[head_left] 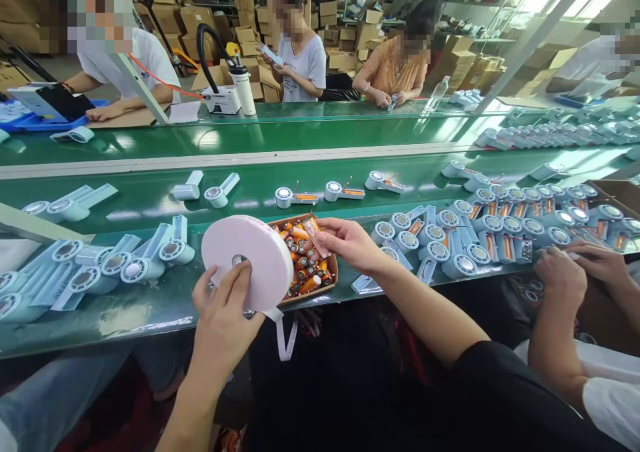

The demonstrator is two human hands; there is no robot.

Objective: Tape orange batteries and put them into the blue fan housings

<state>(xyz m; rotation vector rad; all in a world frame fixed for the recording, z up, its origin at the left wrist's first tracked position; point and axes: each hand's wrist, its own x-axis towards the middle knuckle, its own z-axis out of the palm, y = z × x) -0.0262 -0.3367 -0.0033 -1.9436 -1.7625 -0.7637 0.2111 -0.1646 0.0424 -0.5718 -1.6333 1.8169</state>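
Note:
My left hand (pixel 227 302) grips a large roll of white tape (pixel 265 252), fingers in its core hole. A loose strip of the tape (pixel 285 345) dangles from the roll's lower edge. Just right of the roll, a cardboard box (pixel 315 293) holds many orange batteries (pixel 301 263) with wires, partly hidden by the roll. Above the box's far right part, my right hand (pixel 345 242) is closed in a pinch on a small translucent piece (pixel 313 233) with an orange tint. Its exact kind is unclear.
Pale blue handheld fan bodies (pixel 135 265) lie in a group at left; more fan bodies with orange batteries (pixel 493 224) crowd the right. Several ride the green conveyor (pixel 250 229). A co-worker's hands (pixel 563 269) work at right. Several people sit across the line.

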